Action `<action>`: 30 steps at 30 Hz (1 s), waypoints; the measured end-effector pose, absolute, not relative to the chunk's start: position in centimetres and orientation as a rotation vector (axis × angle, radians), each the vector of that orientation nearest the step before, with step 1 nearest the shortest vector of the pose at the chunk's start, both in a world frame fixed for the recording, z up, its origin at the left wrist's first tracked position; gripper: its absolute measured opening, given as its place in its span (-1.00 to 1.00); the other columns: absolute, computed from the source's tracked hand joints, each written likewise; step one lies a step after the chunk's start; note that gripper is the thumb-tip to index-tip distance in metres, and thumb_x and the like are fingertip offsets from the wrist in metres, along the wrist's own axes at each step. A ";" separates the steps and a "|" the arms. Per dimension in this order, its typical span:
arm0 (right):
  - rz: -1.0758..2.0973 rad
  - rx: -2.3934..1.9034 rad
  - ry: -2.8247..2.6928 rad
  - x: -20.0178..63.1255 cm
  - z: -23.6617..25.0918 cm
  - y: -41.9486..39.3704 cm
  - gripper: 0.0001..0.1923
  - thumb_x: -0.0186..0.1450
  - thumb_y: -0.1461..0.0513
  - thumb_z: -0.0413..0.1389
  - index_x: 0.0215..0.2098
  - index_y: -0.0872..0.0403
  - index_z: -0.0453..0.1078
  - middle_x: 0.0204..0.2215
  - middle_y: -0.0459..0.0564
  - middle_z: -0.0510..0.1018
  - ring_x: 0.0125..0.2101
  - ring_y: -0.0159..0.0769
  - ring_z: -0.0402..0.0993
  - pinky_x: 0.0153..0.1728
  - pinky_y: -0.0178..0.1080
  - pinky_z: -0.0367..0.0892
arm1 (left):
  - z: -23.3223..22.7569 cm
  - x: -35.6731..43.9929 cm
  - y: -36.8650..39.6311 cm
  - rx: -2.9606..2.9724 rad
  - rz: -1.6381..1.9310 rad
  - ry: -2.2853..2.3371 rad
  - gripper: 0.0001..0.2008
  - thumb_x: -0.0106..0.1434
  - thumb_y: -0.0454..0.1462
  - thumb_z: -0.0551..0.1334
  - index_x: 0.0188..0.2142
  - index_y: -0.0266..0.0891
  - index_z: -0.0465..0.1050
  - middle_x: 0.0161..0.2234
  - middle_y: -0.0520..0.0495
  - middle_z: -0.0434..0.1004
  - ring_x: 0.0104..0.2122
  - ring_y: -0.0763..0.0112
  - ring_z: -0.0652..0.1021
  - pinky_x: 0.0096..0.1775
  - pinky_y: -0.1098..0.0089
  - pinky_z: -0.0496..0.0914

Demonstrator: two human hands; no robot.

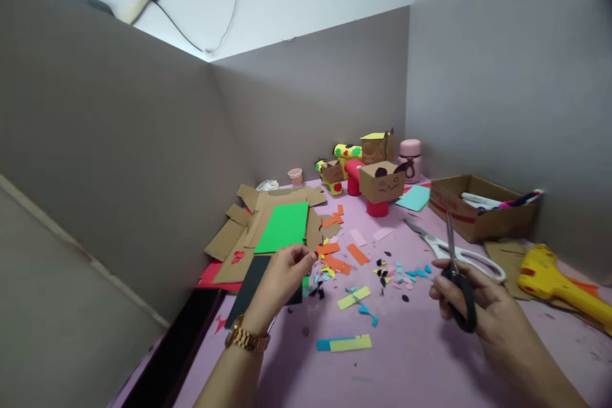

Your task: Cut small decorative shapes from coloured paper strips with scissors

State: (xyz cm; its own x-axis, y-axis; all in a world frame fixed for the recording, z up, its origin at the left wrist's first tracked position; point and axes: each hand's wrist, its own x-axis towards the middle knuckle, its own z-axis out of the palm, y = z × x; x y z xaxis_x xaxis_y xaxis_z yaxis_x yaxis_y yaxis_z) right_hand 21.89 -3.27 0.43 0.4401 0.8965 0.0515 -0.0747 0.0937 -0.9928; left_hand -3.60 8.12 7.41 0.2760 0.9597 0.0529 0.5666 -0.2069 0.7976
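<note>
- Right hand [482,306]: closed through the black handles of a pair of scissors [456,274], blades pointing up and away, shut or nearly shut.
- Left hand [282,277]: fingertips pinched at the near edge of the green sheet; whether a small scrap is held there cannot be told. A gold watch [247,338] sits on the wrist.
- Step in hand, as judged: cutting small paper shapes. The next move calls for bringing paper and blades together.
- Between the hands: paper scraps [356,268], flat and thin, in orange, yellow, blue and black, strewn on the smooth pink table [421,357].
- Just beyond the right hand: a second, white-handled pair of scissors [459,252] lying flat.
- Left: a matte green sheet [283,227] on stiff brown cardboard pieces [239,229].
- Near right: a glossy yellow glue gun [559,284].
- Far right: an open cardboard box [480,207] holding markers.
- Far centre: a cardboard figure [381,182], box-shaped, with a drawn face, on a red tube.
</note>
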 end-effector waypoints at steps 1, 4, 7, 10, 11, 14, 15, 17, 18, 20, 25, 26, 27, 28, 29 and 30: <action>0.896 -1.292 -0.872 21.4 0.2 -3.3 -0.55 0.10 -0.03 0.22 -0.14 0.01 0.31 -0.57 -0.16 0.48 -0.62 -0.38 0.30 -0.62 -0.35 0.20 | 7.4 -4.2 7.7 1.917 0.689 1.363 -0.78 0.13 -0.18 0.11 -0.52 -0.25 0.39 -0.59 0.08 0.35 -0.54 0.44 0.37 -0.47 0.45 0.19; 0.926 -1.368 -0.912 19.8 -0.1 -3.6 -0.55 0.10 -0.01 0.20 -0.12 0.02 0.31 -0.59 -0.18 0.44 -0.60 -0.37 0.25 -0.60 -0.36 0.20 | 6.8 -5.1 6.4 2.052 0.420 1.266 -0.83 0.08 -0.27 0.11 -0.51 -0.24 0.46 -0.57 0.05 0.43 -0.54 0.43 0.41 -0.48 0.46 0.20; 0.910 -1.436 -0.899 18.5 -0.2 -3.8 -0.56 0.08 0.02 0.20 -0.13 0.03 0.32 -0.59 -0.19 0.40 -0.58 -0.37 0.21 -0.58 -0.36 0.15 | 5.9 -5.0 4.9 2.171 0.170 1.175 -0.86 -0.07 -0.33 0.20 -0.49 -0.20 0.53 -0.55 0.04 0.50 -0.52 0.37 0.45 -0.48 0.44 0.20; 0.896 -1.453 -0.902 18.1 -0.4 -3.8 -0.59 0.08 0.03 0.20 -0.16 0.02 0.33 -0.60 -0.21 0.36 -0.57 -0.36 0.21 -0.56 -0.36 0.12 | 5.0 -4.5 3.7 2.304 0.072 1.163 -0.77 -0.18 -0.36 0.27 -0.43 -0.19 0.56 -0.45 -0.04 0.54 -0.42 0.26 0.45 -0.42 0.38 0.17; 0.899 -1.450 -0.911 18.2 -0.6 -3.8 -0.60 0.08 0.04 0.19 -0.16 0.02 0.33 -0.60 -0.21 0.35 -0.56 -0.35 0.21 -0.56 -0.35 0.11 | 4.8 -4.3 3.4 2.337 0.063 1.172 -0.76 -0.18 -0.38 0.26 -0.43 -0.19 0.56 -0.42 -0.07 0.54 -0.40 0.23 0.45 -0.40 0.36 0.16; 0.938 -1.432 -0.945 18.5 -1.1 -3.7 -0.62 0.11 0.05 0.19 -0.15 0.01 0.32 -0.59 -0.22 0.33 -0.56 -0.36 0.22 -0.56 -0.35 0.11 | 4.5 -4.1 3.2 2.377 0.041 1.188 -0.79 -0.13 -0.42 0.18 -0.49 -0.22 0.54 -0.42 -0.10 0.54 -0.41 0.25 0.45 -0.41 0.35 0.14; 0.950 -1.424 -0.944 18.6 -1.2 -3.7 -0.61 0.12 0.05 0.19 -0.14 0.01 0.32 -0.58 -0.22 0.33 -0.56 -0.36 0.23 -0.56 -0.35 0.12 | 4.6 -4.0 3.2 2.375 0.037 1.184 -0.80 -0.11 -0.42 0.16 -0.50 -0.22 0.53 -0.45 -0.09 0.54 -0.42 0.27 0.45 -0.42 0.36 0.14; 0.960 -1.396 -0.927 18.8 -1.4 -3.7 -0.60 0.10 0.06 0.22 -0.14 0.01 0.33 -0.58 -0.23 0.34 -0.56 -0.36 0.26 -0.55 -0.35 0.16 | 4.9 -4.0 3.3 2.364 0.031 1.154 -0.82 -0.07 -0.40 0.15 -0.50 -0.21 0.52 -0.48 -0.03 0.54 -0.45 0.35 0.45 -0.44 0.40 0.15; 0.965 -1.371 -0.922 18.7 -1.4 -3.6 -0.60 0.08 0.07 0.23 -0.15 0.02 0.34 -0.60 -0.24 0.33 -0.57 -0.36 0.28 -0.56 -0.35 0.18 | 5.0 -4.0 3.3 2.349 0.032 1.132 -0.83 -0.05 -0.39 0.15 -0.49 -0.21 0.51 -0.50 0.01 0.53 -0.47 0.39 0.45 -0.45 0.43 0.16; 1.012 -1.300 -0.955 18.4 -1.2 -3.7 -0.60 0.04 0.11 0.27 -0.17 0.02 0.35 -0.60 -0.23 0.36 -0.60 -0.36 0.31 -0.57 -0.34 0.22 | 5.2 -3.8 3.2 2.269 0.048 1.080 -0.87 0.00 -0.36 0.16 -0.46 -0.20 0.49 -0.53 0.07 0.50 -0.50 0.46 0.43 -0.48 0.49 0.17; 1.115 -1.227 -1.052 17.1 -0.2 -4.1 -0.59 -0.04 0.20 0.31 -0.21 0.02 0.39 -0.51 -0.13 0.49 -0.51 -0.29 0.44 -0.51 -0.30 0.31 | 4.5 -2.7 2.8 1.897 0.095 0.906 -0.91 0.03 -0.31 0.21 -0.41 -0.21 0.46 -0.53 0.10 0.44 -0.52 0.49 0.40 -0.50 0.52 0.19; 1.118 -1.233 -1.049 17.0 0.0 -4.2 -0.62 -0.04 0.21 0.30 -0.23 0.02 0.40 -0.55 -0.16 0.47 -0.53 -0.30 0.42 -0.52 -0.31 0.30 | 4.3 -2.5 2.8 1.851 0.096 0.881 -0.90 0.02 -0.32 0.21 -0.40 -0.21 0.46 -0.52 0.10 0.44 -0.51 0.49 0.40 -0.49 0.51 0.20; 1.122 -1.235 -1.042 16.9 0.1 -4.2 -0.64 -0.03 0.22 0.30 -0.25 0.03 0.40 -0.59 -0.19 0.44 -0.55 -0.32 0.40 -0.53 -0.31 0.29 | 4.2 -2.4 2.8 1.822 0.099 0.866 -0.88 0.01 -0.33 0.22 -0.38 -0.21 0.47 -0.52 0.10 0.43 -0.51 0.49 0.40 -0.48 0.51 0.21; 1.125 -1.235 -1.026 17.0 0.2 -4.2 -0.66 -0.03 0.23 0.29 -0.27 0.03 0.40 -0.61 -0.21 0.41 -0.57 -0.34 0.38 -0.54 -0.32 0.27 | 4.1 -2.3 2.9 1.813 0.107 0.863 -0.85 0.01 -0.34 0.22 -0.36 -0.21 0.47 -0.52 0.10 0.43 -0.51 0.49 0.39 -0.47 0.51 0.21; 1.121 -1.234 -1.000 17.1 0.3 -4.1 -0.66 -0.04 0.24 0.29 -0.27 0.03 0.40 -0.63 -0.23 0.39 -0.59 -0.35 0.36 -0.55 -0.33 0.25 | 4.1 -2.3 3.1 1.823 0.118 0.871 -0.81 0.01 -0.35 0.20 -0.33 -0.20 0.48 -0.52 0.11 0.41 -0.51 0.50 0.38 -0.47 0.50 0.20; 1.117 -1.233 -0.971 17.3 0.3 -4.0 -0.66 -0.04 0.24 0.29 -0.27 0.03 0.39 -0.63 -0.24 0.38 -0.59 -0.36 0.34 -0.56 -0.34 0.23 | 4.3 -2.5 3.3 1.850 0.134 0.893 -0.79 0.01 -0.36 0.19 -0.31 -0.20 0.48 -0.52 0.12 0.40 -0.52 0.50 0.36 -0.47 0.50 0.19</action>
State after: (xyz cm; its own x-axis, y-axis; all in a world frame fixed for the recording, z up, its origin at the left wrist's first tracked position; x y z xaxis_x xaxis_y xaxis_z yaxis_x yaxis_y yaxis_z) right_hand 17.29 -3.98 0.28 0.2041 0.9786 -0.0277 -0.1089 -0.0055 -0.9940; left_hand -2.46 3.34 4.26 0.7174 0.6300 -0.2974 0.5152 -0.1925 0.8352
